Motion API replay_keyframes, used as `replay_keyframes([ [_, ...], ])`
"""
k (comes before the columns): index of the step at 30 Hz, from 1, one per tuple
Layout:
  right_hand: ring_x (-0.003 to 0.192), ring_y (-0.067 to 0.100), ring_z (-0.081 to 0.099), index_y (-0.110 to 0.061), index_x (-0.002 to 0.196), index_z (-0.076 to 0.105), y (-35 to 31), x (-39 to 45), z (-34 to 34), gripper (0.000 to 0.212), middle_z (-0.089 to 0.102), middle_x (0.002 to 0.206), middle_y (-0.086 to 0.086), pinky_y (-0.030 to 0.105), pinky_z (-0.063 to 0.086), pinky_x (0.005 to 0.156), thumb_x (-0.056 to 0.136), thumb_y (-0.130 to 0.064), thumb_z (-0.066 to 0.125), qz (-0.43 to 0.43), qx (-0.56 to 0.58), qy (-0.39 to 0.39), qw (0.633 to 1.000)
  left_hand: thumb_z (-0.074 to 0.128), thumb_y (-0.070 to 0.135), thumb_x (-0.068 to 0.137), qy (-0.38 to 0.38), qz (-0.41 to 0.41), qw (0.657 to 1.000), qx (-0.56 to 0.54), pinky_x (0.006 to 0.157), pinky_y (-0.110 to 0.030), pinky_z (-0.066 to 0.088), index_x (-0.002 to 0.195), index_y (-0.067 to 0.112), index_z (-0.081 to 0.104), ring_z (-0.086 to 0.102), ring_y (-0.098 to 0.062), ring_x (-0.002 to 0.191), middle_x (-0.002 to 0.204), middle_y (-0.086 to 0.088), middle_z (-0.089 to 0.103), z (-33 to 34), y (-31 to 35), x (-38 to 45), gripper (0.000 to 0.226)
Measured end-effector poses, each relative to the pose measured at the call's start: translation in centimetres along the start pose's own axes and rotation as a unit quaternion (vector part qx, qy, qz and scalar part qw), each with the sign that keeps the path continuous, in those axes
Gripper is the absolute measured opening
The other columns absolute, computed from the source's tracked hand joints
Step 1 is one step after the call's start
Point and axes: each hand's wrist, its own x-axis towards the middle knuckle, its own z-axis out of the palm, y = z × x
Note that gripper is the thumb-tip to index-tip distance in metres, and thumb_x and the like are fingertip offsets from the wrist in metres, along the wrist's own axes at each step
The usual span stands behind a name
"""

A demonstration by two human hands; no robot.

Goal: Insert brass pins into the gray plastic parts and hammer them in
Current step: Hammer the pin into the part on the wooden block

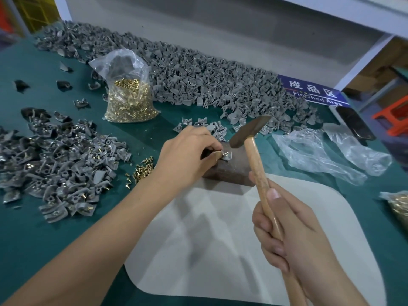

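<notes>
A gray part sits on the dark block near the table's middle, pinched in place by the left hand. The right hand grips the hammer, its head just above the part. Pinned parts heap toward the left edge; a far larger bare pile lines the back edge, so most work seems left.

Factory assembly bench, parts heaps, "Finished Area" sign

Bare forearms, no sleeves
</notes>
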Motion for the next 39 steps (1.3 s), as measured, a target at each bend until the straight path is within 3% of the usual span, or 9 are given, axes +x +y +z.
replay_keyframes([
  [10, 0.041, 0.011, 0.024, -0.034, 0.114, 0.073, -0.4, 0.4, -0.6, 0.031, 0.043, 0.063, 0.000, 0.015, 0.029, 0.043, 0.108, -0.033, 0.042, 0.030, -0.015, 0.000, 0.999, 0.068, 0.038, 0.093, 0.007, -0.007, 1.000, 0.005, 0.070, -0.030, 0.043, 0.097, 0.037, 0.073, 0.045, -0.001, 0.096, 0.094, 0.020, 0.058, 0.2, 0.0, -0.1, 0.006],
  [14, 0.041, 0.011, 0.024, -0.036, 0.116, 0.073, -0.6, 0.2, -0.6, 0.023, 0.043, 0.064, 0.000, 0.014, 0.029, 0.042, 0.103, -0.043, 0.055, 0.000, -0.011, 0.003, 1.000, 0.067, 0.040, 0.094, 0.008, -0.002, 1.000, 0.007, 0.067, -0.029, 0.037, 0.097, 0.037, 0.073, 0.046, -0.003, 0.098, 0.094, 0.020, 0.057, 0.2, 0.1, -0.1, 0.008],
  [17, 0.042, 0.011, 0.024, -0.036, 0.114, 0.073, -0.7, 0.3, -0.9, 0.028, 0.043, 0.064, 0.000, 0.015, 0.028, 0.042, 0.107, -0.036, 0.046, 0.021, -0.022, -0.007, 1.000, 0.068, 0.039, 0.094, 0.010, -0.005, 1.000, 0.013, 0.069, -0.030, 0.041, 0.098, 0.037, 0.074, 0.048, -0.004, 0.099, 0.095, 0.020, 0.058, 0.3, 0.1, -0.1, 0.008],
  [21, 0.041, 0.012, 0.023, -0.033, 0.117, 0.072, -0.6, 0.2, -1.0, 0.028, 0.043, 0.064, 0.001, 0.015, 0.030, 0.043, 0.102, -0.043, 0.050, -0.015, -0.024, 0.000, 1.000, 0.068, 0.038, 0.093, 0.011, -0.005, 1.000, 0.009, 0.068, -0.029, 0.039, 0.099, 0.037, 0.073, 0.048, -0.003, 0.099, 0.095, 0.020, 0.058, 0.3, 0.1, -0.1, 0.008],
  [24, 0.041, 0.011, 0.023, -0.029, 0.115, 0.072, -0.3, 0.3, -1.1, 0.027, 0.044, 0.063, 0.000, 0.015, 0.028, 0.042, 0.108, -0.036, 0.047, 0.008, -0.029, -0.008, 1.000, 0.069, 0.038, 0.093, 0.014, -0.005, 1.000, 0.011, 0.069, -0.030, 0.041, 0.099, 0.037, 0.073, 0.049, -0.004, 0.099, 0.095, 0.020, 0.058, 0.3, 0.0, -0.1, 0.007],
  [27, 0.041, 0.012, 0.022, -0.032, 0.113, 0.073, -0.4, 0.1, -1.0, 0.029, 0.044, 0.063, 0.000, 0.015, 0.029, 0.042, 0.099, -0.043, 0.049, -0.014, -0.026, -0.003, 1.000, 0.068, 0.039, 0.093, 0.013, -0.003, 1.000, 0.009, 0.067, -0.029, 0.038, 0.098, 0.037, 0.073, 0.049, -0.004, 0.099, 0.095, 0.020, 0.058, 0.3, 0.1, -0.1, 0.007],
  [32, 0.042, 0.012, 0.023, -0.027, 0.106, 0.071, -0.5, 0.2, -1.3, 0.026, 0.044, 0.064, 0.002, 0.016, 0.029, 0.042, 0.102, -0.041, 0.050, 0.007, -0.046, -0.015, 0.999, 0.067, 0.038, 0.093, 0.008, -0.004, 1.000, 0.017, 0.068, -0.030, 0.037, 0.100, 0.037, 0.073, 0.049, -0.005, 0.100, 0.096, 0.019, 0.058, 0.4, 0.1, -0.1, 0.009],
  [35, 0.041, 0.013, 0.023, -0.030, 0.110, 0.072, -0.3, 0.2, -1.1, 0.029, 0.043, 0.065, 0.004, 0.016, 0.031, 0.043, 0.100, -0.042, 0.047, -0.028, -0.055, -0.009, 0.998, 0.067, 0.037, 0.093, 0.008, 0.003, 1.000, 0.011, 0.067, -0.030, 0.037, 0.099, 0.037, 0.073, 0.049, -0.006, 0.099, 0.095, 0.018, 0.058, 0.4, 0.1, -0.1, 0.008],
  [39, 0.041, 0.013, 0.024, -0.034, 0.107, 0.073, -0.1, 0.4, -1.3, 0.027, 0.043, 0.065, 0.002, 0.016, 0.029, 0.043, 0.103, -0.040, 0.047, -0.005, -0.057, -0.007, 0.998, 0.069, 0.037, 0.093, 0.012, -0.003, 1.000, 0.008, 0.069, -0.031, 0.043, 0.098, 0.036, 0.074, 0.049, -0.006, 0.098, 0.094, 0.018, 0.058, 0.4, 0.1, -0.1, 0.007],
])
